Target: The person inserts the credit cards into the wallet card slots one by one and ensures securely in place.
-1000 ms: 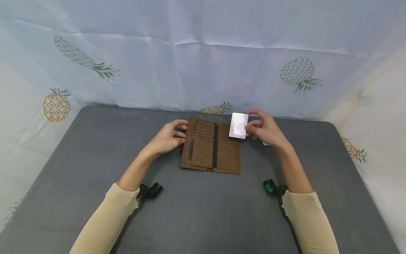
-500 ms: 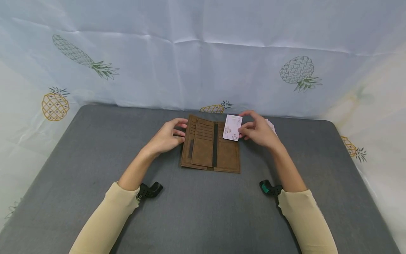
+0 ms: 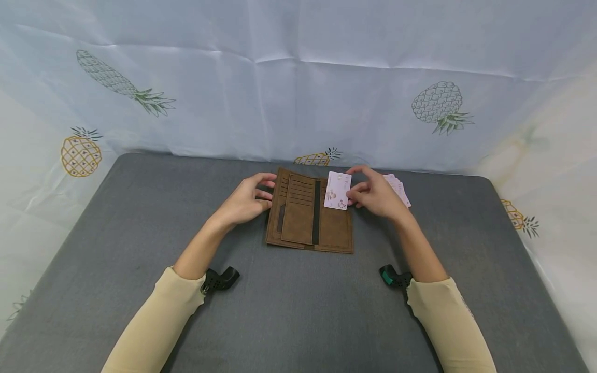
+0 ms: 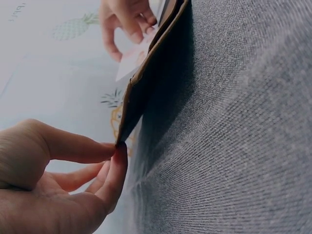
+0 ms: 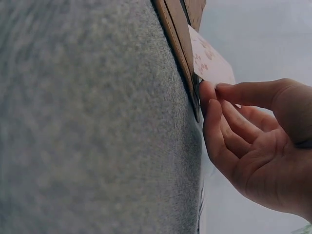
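Observation:
A brown bifold wallet (image 3: 297, 220) lies spread on the grey table, with rows of card slots and a dark strip down its middle. My left hand (image 3: 247, 201) pinches the wallet's left edge between thumb and fingers; the left wrist view shows that edge lifted off the cloth. In my right hand (image 3: 375, 194) a pale pink card (image 3: 337, 190) with a floral print is pinched at its right side. The card overlaps the upper slots of the wallet's right half. The right wrist view shows the thumb (image 5: 248, 93) and fingers on one corner of the card.
Several more pink cards (image 3: 398, 189) lie fanned on the table behind my right hand, partly hidden by it. The grey table (image 3: 298, 316) ends at a pineapple-print curtain (image 3: 280, 103) along the back. Each wrist wears a black camera mount.
My right hand has brought the card leftward and slightly down over the wallet's right half, uncovering more of the fanned cards. The left hand stays on the wallet's edge.

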Available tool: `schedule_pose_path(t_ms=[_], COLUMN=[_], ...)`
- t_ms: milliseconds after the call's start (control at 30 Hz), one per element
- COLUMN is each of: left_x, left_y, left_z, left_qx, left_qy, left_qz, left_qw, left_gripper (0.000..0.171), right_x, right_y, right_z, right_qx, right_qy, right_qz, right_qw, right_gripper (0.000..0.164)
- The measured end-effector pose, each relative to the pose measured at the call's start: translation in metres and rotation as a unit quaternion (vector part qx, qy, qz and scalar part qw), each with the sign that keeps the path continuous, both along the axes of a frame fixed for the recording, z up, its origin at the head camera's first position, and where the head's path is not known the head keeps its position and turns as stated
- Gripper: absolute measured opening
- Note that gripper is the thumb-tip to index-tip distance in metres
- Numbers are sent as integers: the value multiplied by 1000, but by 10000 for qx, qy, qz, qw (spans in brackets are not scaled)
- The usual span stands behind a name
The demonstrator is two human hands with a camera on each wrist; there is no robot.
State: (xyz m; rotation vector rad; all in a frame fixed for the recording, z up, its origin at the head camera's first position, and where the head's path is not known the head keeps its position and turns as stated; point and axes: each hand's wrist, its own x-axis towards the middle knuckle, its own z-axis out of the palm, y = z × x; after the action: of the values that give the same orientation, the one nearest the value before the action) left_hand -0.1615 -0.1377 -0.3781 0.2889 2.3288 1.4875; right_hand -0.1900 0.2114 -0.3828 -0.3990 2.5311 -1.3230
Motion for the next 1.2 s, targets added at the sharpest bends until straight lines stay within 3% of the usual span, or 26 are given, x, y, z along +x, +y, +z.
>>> schedule_pose_path(t_ms=[600,1200], left_x=[1,1], left_y=[1,0], left_z=[-1,0], left_qx=[-37,-121], left_qy=[1,23], left_qz=[-14,-52], left_qw=[10000,9999], left_gripper=[68,67], right_x=[2,2], right_y=[-4,-1], right_z=[0,-3], right_qx=[336,683], right_qy=[-181,32], right_qz=[327,804], right_qw=[9987,9944], right_gripper=[43,15])
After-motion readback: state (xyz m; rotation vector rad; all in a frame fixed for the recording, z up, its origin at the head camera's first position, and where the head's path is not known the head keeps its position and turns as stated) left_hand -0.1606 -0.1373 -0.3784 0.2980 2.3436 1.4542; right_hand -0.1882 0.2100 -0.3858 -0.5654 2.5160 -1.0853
